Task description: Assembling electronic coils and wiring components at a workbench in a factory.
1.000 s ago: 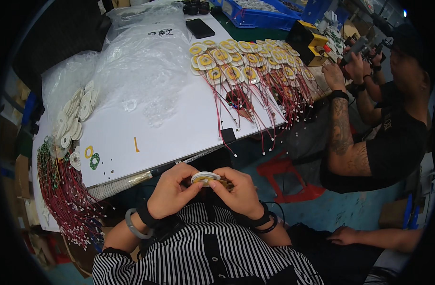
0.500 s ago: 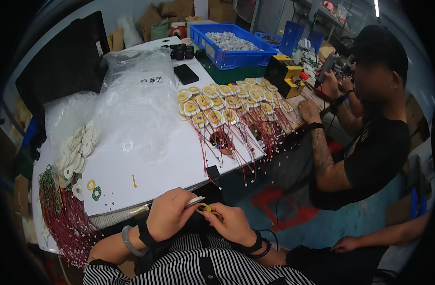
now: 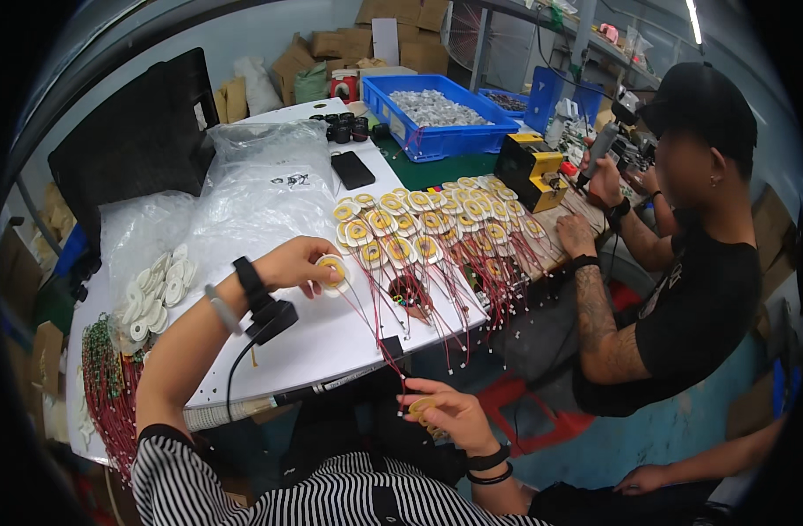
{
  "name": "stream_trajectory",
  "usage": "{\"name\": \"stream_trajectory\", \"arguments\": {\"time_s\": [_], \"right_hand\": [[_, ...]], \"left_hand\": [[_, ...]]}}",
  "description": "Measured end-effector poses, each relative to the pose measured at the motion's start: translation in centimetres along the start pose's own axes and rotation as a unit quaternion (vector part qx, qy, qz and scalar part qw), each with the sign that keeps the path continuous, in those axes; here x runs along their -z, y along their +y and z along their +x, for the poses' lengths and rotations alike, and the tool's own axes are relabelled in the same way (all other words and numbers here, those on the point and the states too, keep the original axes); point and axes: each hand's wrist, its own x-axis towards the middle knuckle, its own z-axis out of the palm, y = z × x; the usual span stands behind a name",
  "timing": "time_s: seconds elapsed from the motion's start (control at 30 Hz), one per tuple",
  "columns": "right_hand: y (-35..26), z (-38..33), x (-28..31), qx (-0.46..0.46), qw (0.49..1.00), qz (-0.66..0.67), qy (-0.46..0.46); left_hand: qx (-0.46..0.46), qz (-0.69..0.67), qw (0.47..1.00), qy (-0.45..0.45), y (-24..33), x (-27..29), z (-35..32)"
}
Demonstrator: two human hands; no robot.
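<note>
The left grip (image 3: 296, 266) pinches the rim of a white-and-yellow disc (image 3: 336, 273) over the surface (image 3: 305, 337), just left of the wired discs (image 3: 428, 248); the right grip (image 3: 458, 419), nearer, curls around yellow rings (image 3: 424, 406). Good handling probably means holding only the rim and keeping its red wires (image 3: 360, 310) slack, clear of neighbouring leads.

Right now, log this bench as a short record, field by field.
Left hand: pinching a white-and-yellow disc with wires
Right hand: holding yellow rings
Wired discs: rows at the table's right
White discs: piled at left
Phone: black, beside plastic bag
Blue bin: far side, small pale parts inside
Co-worker: at right, holding a grey tool
</note>
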Motion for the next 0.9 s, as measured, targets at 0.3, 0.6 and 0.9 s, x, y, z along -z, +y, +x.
{"name": "stream_trajectory", "arguments": {"time_s": [0.3, 0.6, 0.9], "right_hand": [[-0.1, -1.5, 0.6, -0.057, 0.993, -0.105, 0.015], [-0.4, -0.4, -0.8, -0.116, 0.983, -0.143, -0.014], [1.3, 1.2, -2.1, -0.146, 0.979, -0.137, -0.044]], "left_hand": [[0.045, 0.110, 0.992, 0.036, -3.4, 1.0, 8.3], [-0.266, 0.391, 0.827, 0.302, -2.2, 0.7, 2.0], [0.109, 0.206, 0.958, 0.166, -2.7, 1.5, -19.9]]}}
